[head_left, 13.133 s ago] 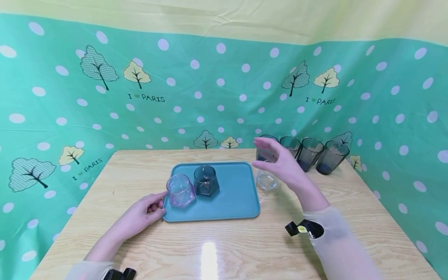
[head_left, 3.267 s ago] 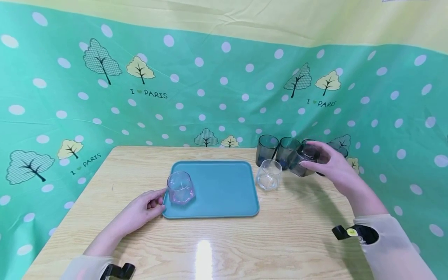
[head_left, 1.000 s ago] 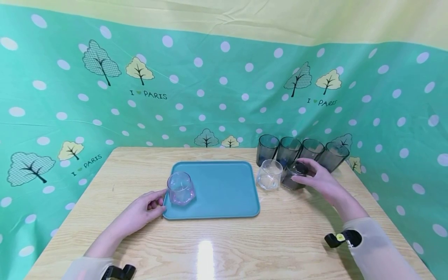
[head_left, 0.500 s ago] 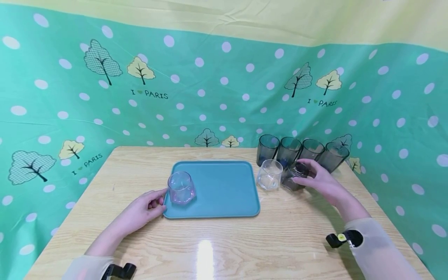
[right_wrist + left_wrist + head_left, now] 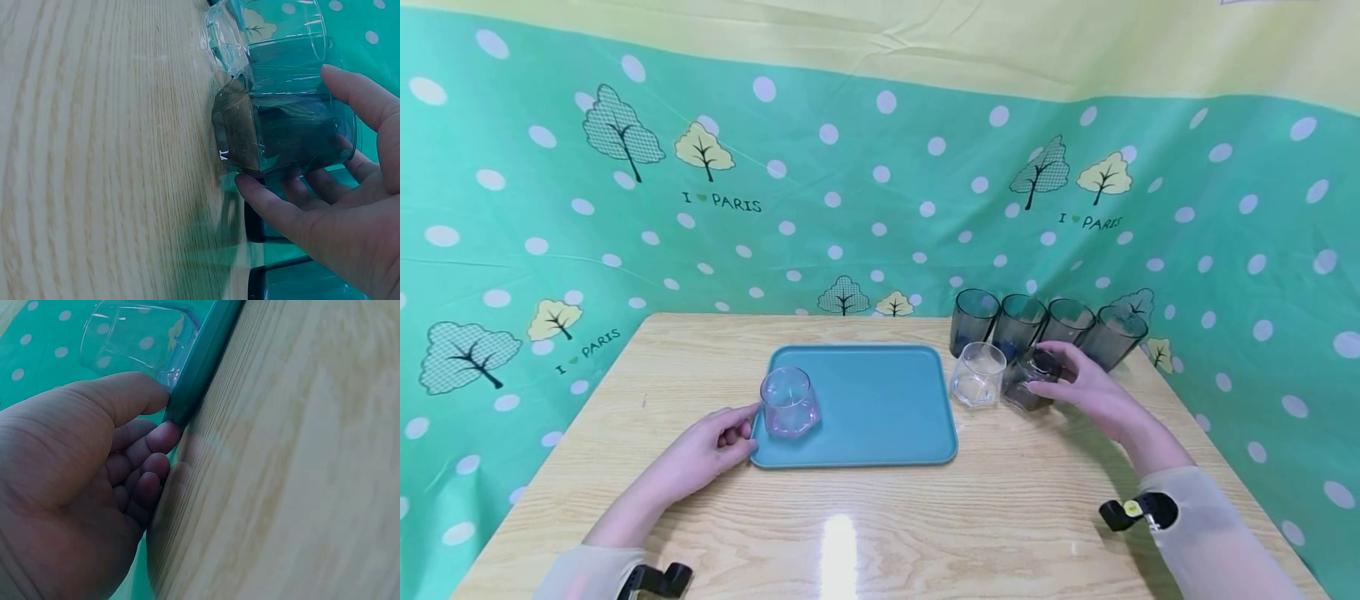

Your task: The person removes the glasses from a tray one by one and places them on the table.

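In the head view my left hand (image 5: 703,454) is at the left edge of a blue tray (image 5: 887,417). The left wrist view shows its thumb and fingertips gripping the tray's rim (image 5: 206,359). On the tray's left side stands a faceted pinkish glass (image 5: 790,406). Right of the tray, my right hand (image 5: 1097,396) holds a short dark grey glass (image 5: 1021,392) with thumb and fingers around it. That glass is upright, on or just at the tabletop. Close against its left side is a faceted clear glass (image 5: 977,383), which the right wrist view shows too.
Several tall smoky tumblers (image 5: 975,325) stand in a row at the table's back right, just behind the short glasses. A polka-dot curtain (image 5: 880,208) hangs behind the wooden table (image 5: 760,533) and along its sides.
The dark glass was on the tray 13 seconds ago; my right hand held it near the tumblers, then brought it down beside the clear glass. Over the last second hardly anything has moved.
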A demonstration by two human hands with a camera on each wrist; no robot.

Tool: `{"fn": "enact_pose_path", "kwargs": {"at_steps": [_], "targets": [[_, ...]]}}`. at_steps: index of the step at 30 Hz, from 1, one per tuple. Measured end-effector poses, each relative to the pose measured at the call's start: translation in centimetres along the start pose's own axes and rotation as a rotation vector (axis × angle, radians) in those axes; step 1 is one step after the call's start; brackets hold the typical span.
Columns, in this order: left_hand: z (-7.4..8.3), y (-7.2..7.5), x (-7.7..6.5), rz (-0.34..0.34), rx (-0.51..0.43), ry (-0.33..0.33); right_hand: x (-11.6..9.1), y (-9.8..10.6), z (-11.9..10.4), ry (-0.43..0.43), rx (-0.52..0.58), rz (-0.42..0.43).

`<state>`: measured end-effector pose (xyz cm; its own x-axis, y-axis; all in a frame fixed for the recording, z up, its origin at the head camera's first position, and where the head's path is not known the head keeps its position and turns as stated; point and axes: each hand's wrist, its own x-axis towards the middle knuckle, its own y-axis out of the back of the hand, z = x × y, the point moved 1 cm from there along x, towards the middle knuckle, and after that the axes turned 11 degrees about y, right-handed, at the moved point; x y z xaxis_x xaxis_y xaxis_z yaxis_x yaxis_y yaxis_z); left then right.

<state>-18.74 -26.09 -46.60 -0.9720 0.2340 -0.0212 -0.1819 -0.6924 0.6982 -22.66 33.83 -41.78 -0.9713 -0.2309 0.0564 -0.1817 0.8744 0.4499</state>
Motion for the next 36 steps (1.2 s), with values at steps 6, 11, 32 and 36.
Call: {"fn": "enact_pose_path", "kwargs": {"at_steps": [6,11,32,36], "targets": [[0.0,0.0,0.0,0.001,0.008,0.002,0.0,-0.1,0.0,-0.002,0.013,-0.002],[-0.1,-0.1,0.1,-0.006,0.004,0.001,-0.1,-0.1,0.0,0.002,0.009,-0.009],[-0.2,-0.1,0.0,-0.005,-0.007,0.005,0.4,-0.1,-6.8,0.164,-0.081,0.057],[-0.1,-0.1,0.1,-0.002,-0.005,-0.002,0.6,-1.0,-8.6,0.200,-0.040,0.039]]}}
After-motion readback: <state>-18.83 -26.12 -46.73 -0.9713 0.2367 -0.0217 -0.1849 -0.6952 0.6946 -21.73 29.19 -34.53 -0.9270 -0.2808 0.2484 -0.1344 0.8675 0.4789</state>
